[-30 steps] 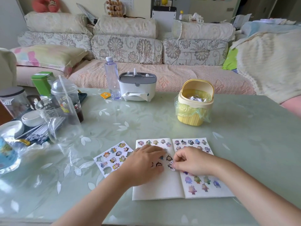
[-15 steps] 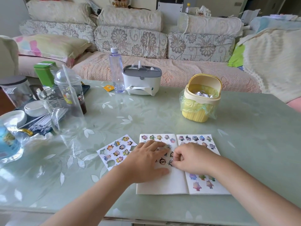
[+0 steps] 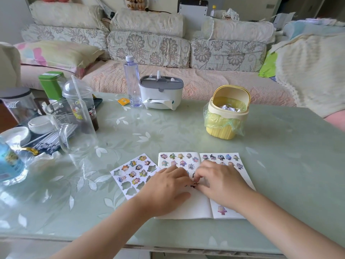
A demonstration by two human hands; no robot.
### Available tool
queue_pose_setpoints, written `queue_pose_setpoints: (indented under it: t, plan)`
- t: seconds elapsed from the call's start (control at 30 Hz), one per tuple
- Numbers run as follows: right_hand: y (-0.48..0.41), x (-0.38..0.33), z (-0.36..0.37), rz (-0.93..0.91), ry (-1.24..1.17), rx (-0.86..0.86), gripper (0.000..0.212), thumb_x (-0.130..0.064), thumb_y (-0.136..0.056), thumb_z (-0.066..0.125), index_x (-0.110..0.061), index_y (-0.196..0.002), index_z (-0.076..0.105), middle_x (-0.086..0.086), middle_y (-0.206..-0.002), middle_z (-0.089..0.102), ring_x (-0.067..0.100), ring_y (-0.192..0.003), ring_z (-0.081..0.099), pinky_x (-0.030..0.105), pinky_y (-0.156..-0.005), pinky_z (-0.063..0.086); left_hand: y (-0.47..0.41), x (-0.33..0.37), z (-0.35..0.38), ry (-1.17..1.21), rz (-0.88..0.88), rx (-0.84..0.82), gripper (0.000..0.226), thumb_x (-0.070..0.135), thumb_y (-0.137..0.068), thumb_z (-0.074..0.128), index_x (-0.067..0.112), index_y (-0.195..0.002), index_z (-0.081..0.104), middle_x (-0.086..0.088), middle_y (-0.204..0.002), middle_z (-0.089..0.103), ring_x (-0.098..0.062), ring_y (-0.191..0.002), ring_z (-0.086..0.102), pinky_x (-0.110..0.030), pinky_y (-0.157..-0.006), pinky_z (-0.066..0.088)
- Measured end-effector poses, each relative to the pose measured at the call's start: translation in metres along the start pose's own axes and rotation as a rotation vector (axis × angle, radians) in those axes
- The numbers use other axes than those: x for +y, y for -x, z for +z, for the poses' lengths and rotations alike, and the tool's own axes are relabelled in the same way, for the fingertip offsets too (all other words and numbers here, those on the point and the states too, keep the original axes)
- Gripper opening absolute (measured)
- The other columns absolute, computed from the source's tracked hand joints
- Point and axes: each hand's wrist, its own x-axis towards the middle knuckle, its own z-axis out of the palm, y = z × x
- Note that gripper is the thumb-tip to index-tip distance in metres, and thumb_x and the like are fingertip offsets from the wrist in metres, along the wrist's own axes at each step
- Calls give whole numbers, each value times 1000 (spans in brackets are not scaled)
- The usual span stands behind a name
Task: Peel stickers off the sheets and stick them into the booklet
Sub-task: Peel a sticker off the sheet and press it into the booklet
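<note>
An open white booklet (image 3: 194, 208) lies on the table near the front edge, with several cartoon stickers on both pages. A sticker sheet (image 3: 133, 171) with several stickers left and several empty cut-outs lies just left of it. My left hand (image 3: 165, 187) rests flat on the booklet's left page, fingers straight. My right hand (image 3: 220, 184) lies over the fold, its curled fingertips pinching a small dark sticker (image 3: 194, 184) against the page. The hands hide the middle of both pages.
A yellow mini bin (image 3: 226, 116) with a bag stands behind the booklet. A grey-white tissue box (image 3: 160, 94) and a clear bottle (image 3: 132, 83) stand farther back. Cups, a glass jug (image 3: 74, 128), bowls and straws crowd the left side. A sofa runs behind the table.
The camera has tilted down and closer. My right hand's fingertips have shifted slightly down the left page near the fold. My left hand stays on the left page.
</note>
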Motion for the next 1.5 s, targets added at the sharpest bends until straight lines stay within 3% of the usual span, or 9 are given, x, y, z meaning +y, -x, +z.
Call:
queue_pose_setpoints:
  t: [0.13, 0.23, 0.4, 0.73, 0.9, 1.03, 1.23, 1.37, 1.5]
  plan:
    - [19, 8, 8, -65, 33, 21, 25, -33, -84, 50, -38, -91, 73, -15, -91, 56, 13, -75, 61, 25, -57, 34, 9, 0, 3, -69, 46, 27, 31, 35, -94, 53, 37, -123, 65, 7, -111, 60, -17, -93, 54, -33, -74, 52]
    - [29, 10, 9, -91, 84, -15, 39, -34, -80, 37, -36, -96, 73, -13, -100, 56, 15, -85, 59, 28, -57, 40, 12, 3, -1, -119, 86, 15, 31, 36, -97, 50, 35, -124, 65, 3, -114, 60, -20, -94, 54, -31, -72, 51]
    - [34, 2, 7, -64, 134, -145, 69, -40, -78, 14, -36, -136, 51, -8, -127, 41, 18, -113, 43, 38, -79, 49, 13, 9, -4, -171, 114, -13, 34, 39, -99, 48, 30, -128, 64, -2, -116, 60, -23, -96, 56, -32, -78, 48]
    - [31, -3, 11, -71, 171, -123, 69, -38, -79, 16, -32, -140, 46, -4, -121, 41, 21, -110, 45, 37, -79, 47, 18, 14, 1, -142, 50, -19, 42, 38, -98, 42, 24, -133, 60, 2, -120, 61, -21, -104, 60, -31, -76, 57]
    - [43, 4, 14, -80, 145, -103, 55, -31, -84, 29, -26, -130, 59, -4, -122, 50, 23, -104, 52, 41, -74, 54, 18, 13, 1, -138, 45, -2, 41, 40, -97, 45, 24, -131, 61, 3, -120, 63, -20, -104, 60, -30, -79, 54]
    - [47, 8, 16, -77, 99, -87, 51, -31, -86, 33, -28, -128, 63, -7, -125, 52, 20, -105, 52, 40, -75, 55, 17, 18, 1, -165, 50, 19, 44, 49, -95, 47, 31, -134, 58, 3, -115, 61, -19, -101, 59, -29, -71, 54]
    - [45, 7, 12, -74, 91, -115, 63, -35, -84, 21, -32, -136, 57, -7, -133, 46, 19, -117, 45, 39, -85, 50, 17, 18, 1, -188, 70, 21, 43, 52, -94, 49, 31, -126, 67, -1, -111, 64, -21, -96, 62, -28, -68, 57]
    - [44, 6, 11, -77, 103, -123, 59, -35, -84, 24, -34, -133, 57, -6, -131, 47, 22, -113, 48, 41, -81, 52, 16, 15, 4, -175, 72, 24, 39, 49, -95, 50, 29, -124, 67, -2, -112, 65, -23, -96, 64, -33, -67, 58]
    - [40, 3, 8, -95, 149, -157, 63, -37, -82, 19, -34, -140, 45, -3, -130, 40, 24, -113, 44, 42, -82, 50, 16, 15, 6, -159, 77, 40, 34, 46, -95, 51, 28, -117, 70, -2, -111, 66, -23, -93, 65, -34, -66, 58]
